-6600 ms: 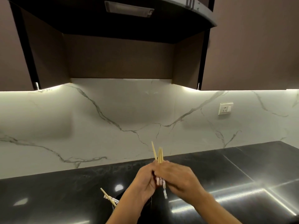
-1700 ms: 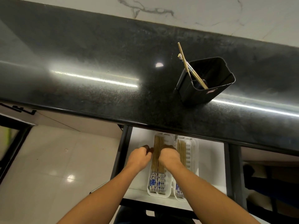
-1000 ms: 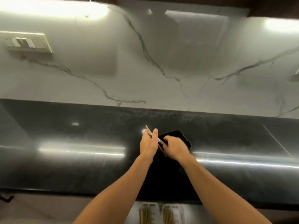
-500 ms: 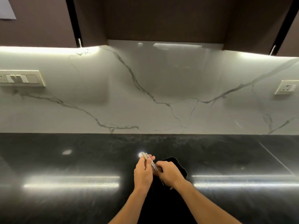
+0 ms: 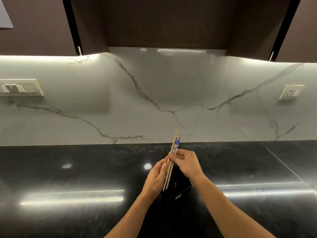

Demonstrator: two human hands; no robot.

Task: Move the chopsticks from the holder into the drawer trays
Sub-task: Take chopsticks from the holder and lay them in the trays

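Chopsticks, two slim pale wooden sticks (image 5: 170,166), one with a blue-and-white patterned end at the top, were held nearly upright above the black square-walled holder (image 5: 178,189), which stood on the countertop at about 6 o'clock from the middle of the view. Right hand (image 5: 187,163) was pinched on the pair just below the patterned end, fingers closed round both sticks; left hand (image 5: 155,178) was cupped against their lower half from the 9 o'clock side, thumb and fingers touching the wood, closed on the same pair. Judged purpose of the two-handed hold: to square the sticks side by side and level them before carrying, since loose sticks would splay. One stick pointed tip up, the other patterned end up, so they appeared unmatched in direction. Lower tips hung at the holder's mouth; whether they were fully clear of the rim could not be told. No other sticks were visible in the holder, though its interior was too dark to confirm. Drawer and trays lay out of view. Surface: polished black stone countertop (image 5: 68,169) with strip-light glare. Behind it, a white grey-veined marble backsplash (image 5: 120,103), a switch plate (image 5: 20,87) at 9 o'clock, a socket (image 5: 291,92) at 3 o'clock, and dark brown wall cabinets (image 5: 154,23) at 12 o'clock.
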